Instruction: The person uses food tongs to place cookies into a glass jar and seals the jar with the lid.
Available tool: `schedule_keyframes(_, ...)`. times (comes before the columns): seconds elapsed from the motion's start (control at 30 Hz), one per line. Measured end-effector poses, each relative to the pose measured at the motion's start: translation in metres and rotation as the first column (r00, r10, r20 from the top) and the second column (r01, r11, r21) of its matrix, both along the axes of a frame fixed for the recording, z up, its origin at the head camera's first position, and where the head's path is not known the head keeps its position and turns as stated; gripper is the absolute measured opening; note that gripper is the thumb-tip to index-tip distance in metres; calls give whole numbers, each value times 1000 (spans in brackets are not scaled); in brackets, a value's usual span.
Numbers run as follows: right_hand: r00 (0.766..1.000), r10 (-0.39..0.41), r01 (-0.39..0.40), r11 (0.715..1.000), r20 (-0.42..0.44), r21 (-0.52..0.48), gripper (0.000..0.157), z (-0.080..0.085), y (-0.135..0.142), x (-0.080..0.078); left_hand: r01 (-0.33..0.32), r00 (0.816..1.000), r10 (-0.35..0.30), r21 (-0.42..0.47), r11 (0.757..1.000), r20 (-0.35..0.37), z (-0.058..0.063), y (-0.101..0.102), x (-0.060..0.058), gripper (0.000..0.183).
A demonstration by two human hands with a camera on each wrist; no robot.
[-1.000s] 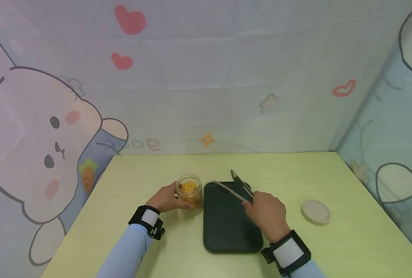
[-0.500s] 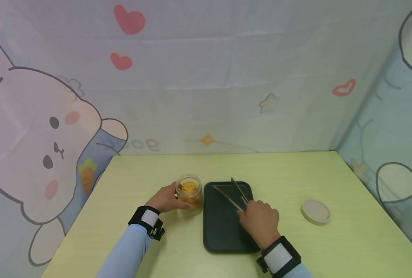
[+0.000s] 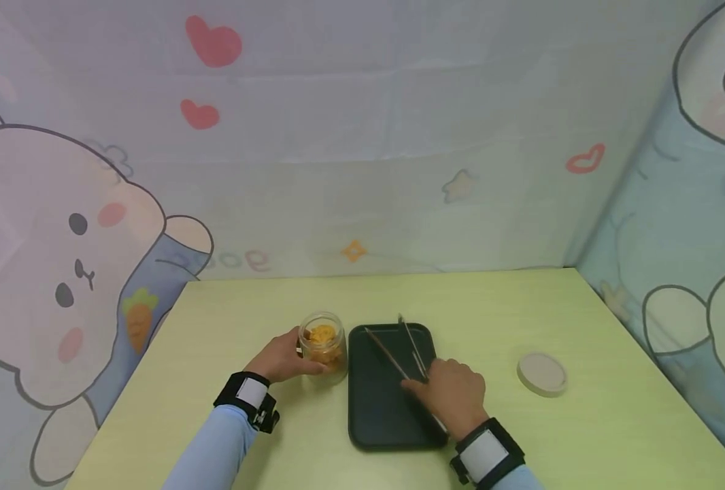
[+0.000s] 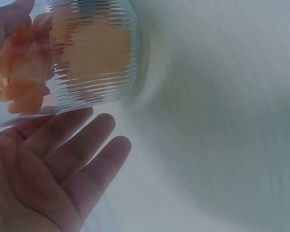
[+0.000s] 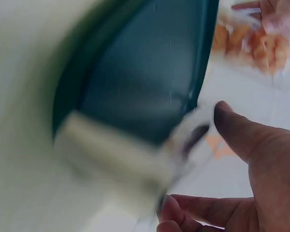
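Note:
On the table, my left hand (image 3: 284, 358) holds a glass jar (image 3: 330, 371) from its left side, thumb across the front. The jar is uncovered and contains yellow-orange pieces. In the left wrist view several fingers (image 4: 82, 140) extend along the ribbed jar wall. Over the dark green tray (image 3: 375, 425) my right hand (image 3: 457, 395) grips a pair of tongs (image 3: 390, 357), its two arms spread apart and pointing to the far side. Nothing shows between the tong tips. The right wrist view has the tongs' near end (image 5: 116, 164) blurred, with thumb and fingers on either side.
A pale round lid (image 3: 542, 374) lies on the table to the right of the tray. The jar stands close against the tray's left edge. A printed cloth (image 3: 313, 136) hangs behind the light yellow table (image 3: 479, 299).
My right hand has moved left and toward me, bringing the tongs lower over the tray. My left hand keeps its hold on the jar. The head view has shifted slightly.

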State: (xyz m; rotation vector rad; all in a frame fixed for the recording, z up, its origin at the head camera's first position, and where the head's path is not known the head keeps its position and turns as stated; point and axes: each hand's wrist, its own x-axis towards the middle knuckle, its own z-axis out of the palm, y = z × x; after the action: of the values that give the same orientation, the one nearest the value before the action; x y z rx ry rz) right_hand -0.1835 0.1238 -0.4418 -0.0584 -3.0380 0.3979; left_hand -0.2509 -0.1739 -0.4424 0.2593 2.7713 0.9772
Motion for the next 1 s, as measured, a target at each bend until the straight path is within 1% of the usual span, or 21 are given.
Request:
schedule_keyframes(0.13,999,-44,43,999,-17,-22,61,2,23,-5,-1,1000,1,10,1000,-4,0,-2,2,87)
schedule_keyframes(0.27,997,-59,58,998,-58,-22,62,2,48,-10,-10,1000,10,7,1000,5,1,-2,3,87)
schedule_keyframes(0.4,993,-72,72,997,-94,-10,66,3,71,-13,3,1000,-3,0,1000,4,2,0,4,88)
schedule_keyframes(0.47,991,-80,80,997,-106,-6,71,4,82,-15,6,1000,-6,-1,1000,3,1,0,3,87)
schedule_keyframes(0.6,992,-81,82,997,-99,-1,82,3,104,-20,5,1000,-5,-6,1000,1,0,0,1,83)
schedule_keyframes(0.77,995,-98,98,995,-23,-10,103,-6,133,-27,5,1000,-5,-12,1000,-2,2,-1,1,80)
schedule_keyframes(0.83,994,-107,107,994,26,-17,107,-9,144,-28,6,1000,-7,-10,1000,-4,2,0,1,80)
schedule_keyframes(0.9,991,-112,114,993,67,-23,108,-12,152,-28,6,1000,-6,-11,1000,-2,1,0,1,82)
schedule_keyframes(1.0,987,-113,116,993,116,-20,104,-15,160,-28,0,1000,0,-17,1000,1,0,-1,1,83)
